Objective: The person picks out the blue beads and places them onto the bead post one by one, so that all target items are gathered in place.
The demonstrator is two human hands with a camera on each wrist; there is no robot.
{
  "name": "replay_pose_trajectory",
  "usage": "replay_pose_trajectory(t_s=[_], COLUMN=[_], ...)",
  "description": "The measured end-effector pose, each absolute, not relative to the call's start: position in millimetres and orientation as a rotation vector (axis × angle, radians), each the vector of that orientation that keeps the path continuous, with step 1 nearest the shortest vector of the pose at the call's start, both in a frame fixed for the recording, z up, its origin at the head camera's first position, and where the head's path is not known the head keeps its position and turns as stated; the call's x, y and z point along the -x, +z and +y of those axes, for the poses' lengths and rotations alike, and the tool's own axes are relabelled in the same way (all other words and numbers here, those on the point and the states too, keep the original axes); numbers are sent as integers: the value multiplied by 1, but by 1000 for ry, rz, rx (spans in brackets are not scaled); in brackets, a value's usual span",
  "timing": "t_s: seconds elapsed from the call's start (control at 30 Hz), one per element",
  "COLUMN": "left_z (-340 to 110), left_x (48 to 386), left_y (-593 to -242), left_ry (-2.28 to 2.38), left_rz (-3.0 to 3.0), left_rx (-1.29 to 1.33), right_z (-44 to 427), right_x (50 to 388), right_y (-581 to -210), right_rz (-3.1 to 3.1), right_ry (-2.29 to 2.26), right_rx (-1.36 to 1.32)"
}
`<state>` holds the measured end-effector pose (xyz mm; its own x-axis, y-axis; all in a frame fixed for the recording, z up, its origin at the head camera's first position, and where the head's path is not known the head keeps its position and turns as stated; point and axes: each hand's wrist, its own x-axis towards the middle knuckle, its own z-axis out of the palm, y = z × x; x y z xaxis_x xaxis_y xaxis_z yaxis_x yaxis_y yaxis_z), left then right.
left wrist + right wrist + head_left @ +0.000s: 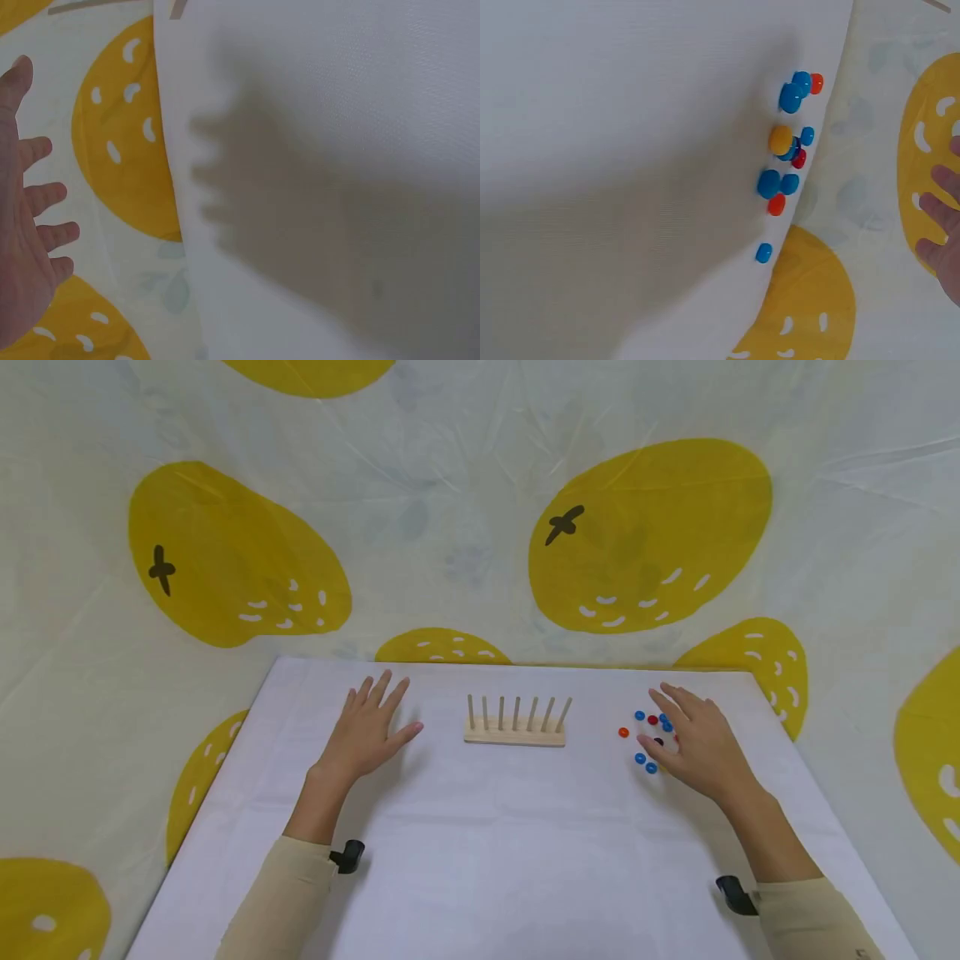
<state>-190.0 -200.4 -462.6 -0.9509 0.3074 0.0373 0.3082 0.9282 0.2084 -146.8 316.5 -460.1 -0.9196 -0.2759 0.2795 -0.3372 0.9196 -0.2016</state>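
My left hand (363,731) hovers over the left part of the table, its fingers spread and nothing in it. To its right stands a wooden peg rack (514,732) with a row of several upright pegs. My right hand (697,739) hangs above a scatter of small ring beads, fingers apart and holding nothing; it hides some of them in the head view. Among the beads are a blue bead (651,768), an orange bead (623,732) and a dark red bead (652,720). The right wrist view also shows a yellow bead (780,140).
A white cloth (480,860) covers the table. Behind it hangs a pale curtain (450,527) printed with large yellow fruit shapes, meeting the table's far edge. Both wrists carry a black strap piece, the left strap (348,857) and the right strap (735,895).
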Motion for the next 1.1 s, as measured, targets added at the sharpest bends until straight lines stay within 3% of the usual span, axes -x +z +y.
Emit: replay_pose_trajectory(t_s=[1.1], left_z=[-173], left_x=[202], left_y=[-487], left_ry=[-806], left_rz=[-3069], left_rx=[628], right_z=[329], right_x=[140], right_y=[-512], right_rz=[-2850], right_ry=[606], right_rx=[-494])
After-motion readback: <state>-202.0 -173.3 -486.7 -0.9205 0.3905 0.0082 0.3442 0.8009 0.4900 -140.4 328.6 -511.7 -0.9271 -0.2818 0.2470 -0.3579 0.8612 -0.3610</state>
